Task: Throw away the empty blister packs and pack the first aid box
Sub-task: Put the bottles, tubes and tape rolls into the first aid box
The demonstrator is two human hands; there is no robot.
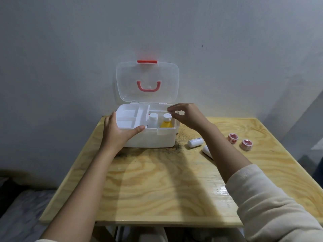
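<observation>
The white first aid box point(152, 139) stands at the table's far side with its clear lid point(147, 81) upright against the wall. An inner tray point(130, 117) fills its left half. In the right half stand a white bottle point(153, 120) and a yellow bottle with a white cap point(167, 121). My left hand point(118, 130) grips the box's front left corner, thumb over the tray's edge. My right hand point(185, 114) hovers over the box's right side, fingertips at the yellow bottle's cap; whether they touch it is unclear. No blister packs are in view.
Right of the box on the wooden table point(157, 186) lie a small white bottle point(195, 142), a white tube point(207, 151) partly behind my forearm, and two red-and-white tape rolls point(233, 138) point(246, 144). A dark stain marks the table near the box.
</observation>
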